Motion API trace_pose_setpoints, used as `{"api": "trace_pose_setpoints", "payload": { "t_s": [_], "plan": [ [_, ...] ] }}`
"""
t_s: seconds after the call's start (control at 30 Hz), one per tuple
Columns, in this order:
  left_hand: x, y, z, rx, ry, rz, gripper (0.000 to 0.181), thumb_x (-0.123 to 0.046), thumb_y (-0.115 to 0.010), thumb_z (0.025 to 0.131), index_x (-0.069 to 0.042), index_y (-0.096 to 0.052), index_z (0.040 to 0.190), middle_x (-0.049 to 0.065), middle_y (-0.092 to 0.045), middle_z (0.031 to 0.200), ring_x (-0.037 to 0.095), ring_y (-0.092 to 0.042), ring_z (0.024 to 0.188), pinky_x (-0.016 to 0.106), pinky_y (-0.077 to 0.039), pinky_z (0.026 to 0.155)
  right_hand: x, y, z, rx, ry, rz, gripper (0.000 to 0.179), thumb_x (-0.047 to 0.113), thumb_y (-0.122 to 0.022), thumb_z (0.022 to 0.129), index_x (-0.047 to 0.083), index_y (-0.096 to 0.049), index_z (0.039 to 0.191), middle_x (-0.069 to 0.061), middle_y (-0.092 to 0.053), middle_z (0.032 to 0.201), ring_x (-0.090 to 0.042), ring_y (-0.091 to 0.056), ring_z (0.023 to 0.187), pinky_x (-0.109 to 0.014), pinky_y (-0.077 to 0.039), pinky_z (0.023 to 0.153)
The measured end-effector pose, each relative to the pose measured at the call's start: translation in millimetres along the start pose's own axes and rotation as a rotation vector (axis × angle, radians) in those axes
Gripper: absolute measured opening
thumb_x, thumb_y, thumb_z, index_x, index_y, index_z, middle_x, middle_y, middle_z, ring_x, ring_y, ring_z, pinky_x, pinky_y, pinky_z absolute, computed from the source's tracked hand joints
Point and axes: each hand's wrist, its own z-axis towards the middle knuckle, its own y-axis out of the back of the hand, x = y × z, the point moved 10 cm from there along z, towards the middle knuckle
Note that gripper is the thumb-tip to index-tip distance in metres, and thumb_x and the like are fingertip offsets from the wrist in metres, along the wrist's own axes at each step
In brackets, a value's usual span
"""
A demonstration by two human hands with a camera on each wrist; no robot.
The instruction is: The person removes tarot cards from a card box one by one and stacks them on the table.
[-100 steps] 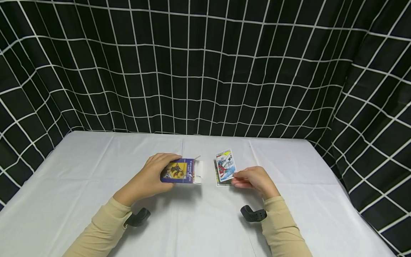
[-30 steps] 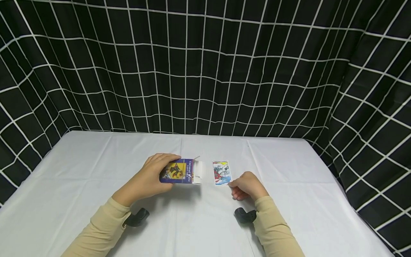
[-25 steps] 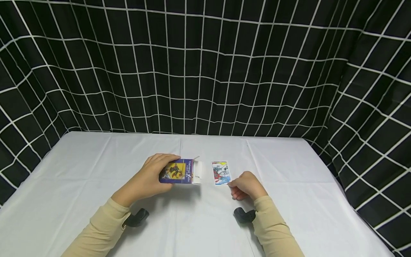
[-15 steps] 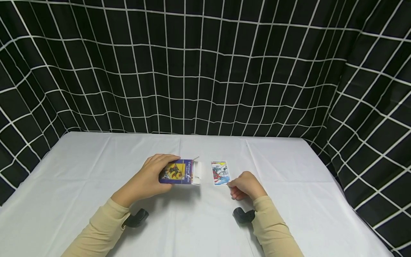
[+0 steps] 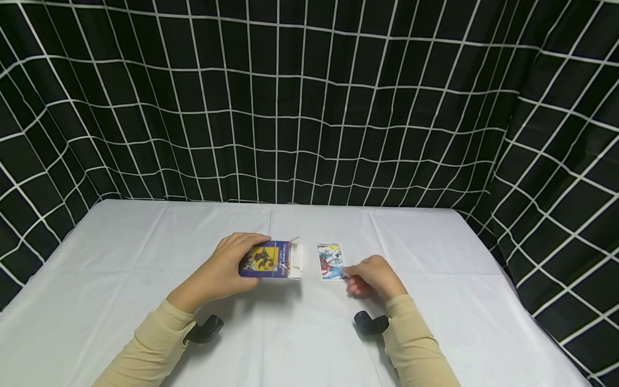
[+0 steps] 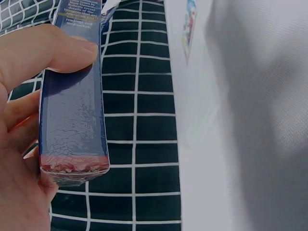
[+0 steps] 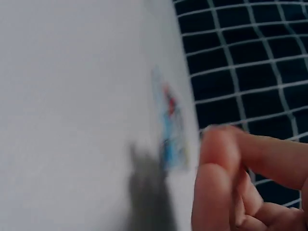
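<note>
My left hand (image 5: 229, 269) grips a purple tarot card box (image 5: 265, 259), fingers along its far side and thumb along the near one. Its open end, with white flaps (image 5: 296, 262), points right. Close up in the left wrist view, the box's narrow side (image 6: 74, 110) shows, with the thumb across it. A tarot card (image 5: 330, 262) in red, blue and yellow lies face up to the right of the box. My right hand (image 5: 374, 277) hovers at the card's near right corner. In the right wrist view, its thumb and forefinger meet with nothing between them, apart from the blurred card (image 7: 172, 127).
A white cloth (image 5: 159, 258) covers the table. Black curtain with a white grid (image 5: 309, 107) hangs behind it and at both sides. A dark device is strapped at each wrist, the left one (image 5: 205, 329) and the right one (image 5: 371, 323).
Earlier my right hand held the tarot card tilted over another card; it then laid it down on top. Now the hand has lifted slightly off it. My left hand and the box stay put.
</note>
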Motion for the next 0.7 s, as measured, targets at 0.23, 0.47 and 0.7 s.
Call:
{"api": "trace_pose_setpoints", "payload": {
  "t_s": [0.23, 0.47, 0.7],
  "plan": [
    [1.4, -2.4, -0.7, 0.011, 0.008, -0.008, 0.072, -0.015, -0.075, 0.064, -0.015, -0.049, 0.131, 0.002, -0.054, 0.129, 0.021, -0.044, 0.12, 0.044, -0.028, 0.103, 40.1, 8.8, -17.6, -0.105, 0.175, 0.157, 0.029, 0.016, -0.071, 0.078, -0.008, -0.064, 0.093, -0.013, -0.069, 0.08, -0.014, -0.066, 0.06, -0.028, -0.055, 0.06],
    [0.9, -4.5, -0.8, 0.017, 0.008, -0.008, 0.072, -0.016, -0.075, 0.064, -0.016, -0.048, 0.131, 0.001, -0.054, 0.129, 0.02, -0.043, 0.12, 0.044, -0.029, 0.103, 72.8, -0.6, -45.8, -0.122, 0.308, 0.215, 0.028, 0.015, -0.075, 0.074, -0.005, -0.067, 0.092, -0.013, -0.07, 0.085, -0.021, -0.07, 0.07, -0.031, -0.056, 0.068],
    [-0.5, -3.4, -0.6, 0.012, 0.008, -0.002, 0.072, -0.016, -0.075, 0.063, -0.015, -0.049, 0.131, 0.002, -0.054, 0.129, 0.021, -0.044, 0.12, 0.045, -0.029, 0.103, 85.5, -23.7, -59.5, -0.058, 0.358, 0.237, 0.029, 0.008, -0.074, 0.074, -0.008, -0.067, 0.096, -0.015, -0.07, 0.095, -0.018, -0.069, 0.075, -0.032, -0.056, 0.071]
  ]
}}
